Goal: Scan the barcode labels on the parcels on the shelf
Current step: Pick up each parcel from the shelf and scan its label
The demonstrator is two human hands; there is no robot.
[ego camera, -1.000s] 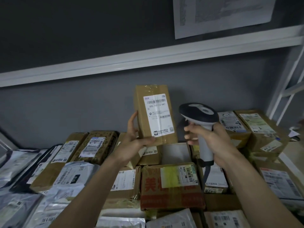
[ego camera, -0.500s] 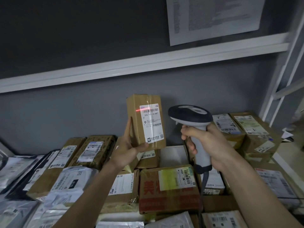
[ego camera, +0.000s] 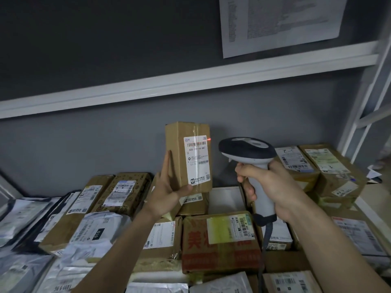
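One parcel is up for scanning: a tall brown carton [ego camera: 186,155] held upright above the pile by the left hand [ego camera: 167,193], whose thumb presses across the lower front while the fingers [ego camera: 166,166] lie straight up its left side. Its white barcode label [ego camera: 197,159] faces the camera. The right hand [ego camera: 268,187] has its fingers clenched round the handle of a corded scanner [ego camera: 247,149], whose head sits just right of the carton. A red laser mark [ego camera: 209,139] falls at the right edge of the label, level with the top barcode, so the scan step looks to be in progress but the beam seems off to one side. The next move probably calls for turning the scanner head left until the line spans the bars. Below, the shelf [ego camera: 368,210] is crowded with cartons and grey mailer bags [ego camera: 99,231], labels up. Behind stands a grey wall [ego camera: 84,144], with a white rail [ego camera: 190,81] and a printed sheet [ego camera: 281,20] pinned above.
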